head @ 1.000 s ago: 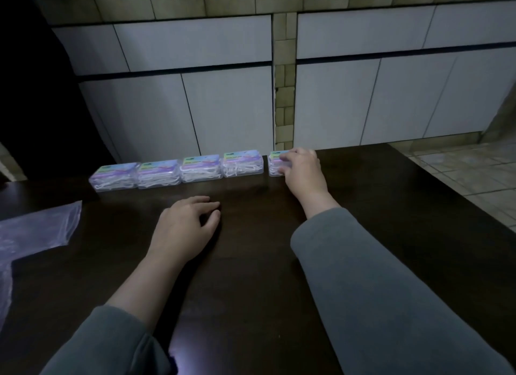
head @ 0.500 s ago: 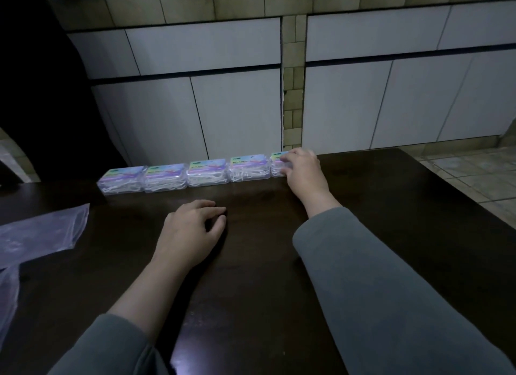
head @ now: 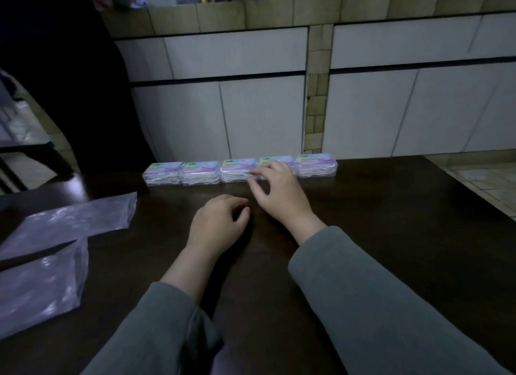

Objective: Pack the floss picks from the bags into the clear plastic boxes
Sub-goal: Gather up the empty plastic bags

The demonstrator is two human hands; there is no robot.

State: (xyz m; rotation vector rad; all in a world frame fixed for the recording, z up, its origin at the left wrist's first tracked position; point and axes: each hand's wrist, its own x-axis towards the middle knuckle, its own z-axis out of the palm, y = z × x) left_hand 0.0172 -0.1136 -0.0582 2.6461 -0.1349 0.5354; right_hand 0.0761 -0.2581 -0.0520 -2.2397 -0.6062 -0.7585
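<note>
The right hand [head: 282, 192], half a second ago on the rightmost box, now sits one box to the left, fingers curled lightly over the fourth of five clear plastic boxes of white floss picks [head: 240, 170]; a firm grip cannot be confirmed. The left hand [head: 219, 221] rests loosely curled on the dark wooden table [head: 391, 235], holding nothing. The closed boxes touch in a row at the far edge. Two flattened clear plastic bags [head: 64, 235] lie left, apparently empty, suggesting packing is finished.
</note>
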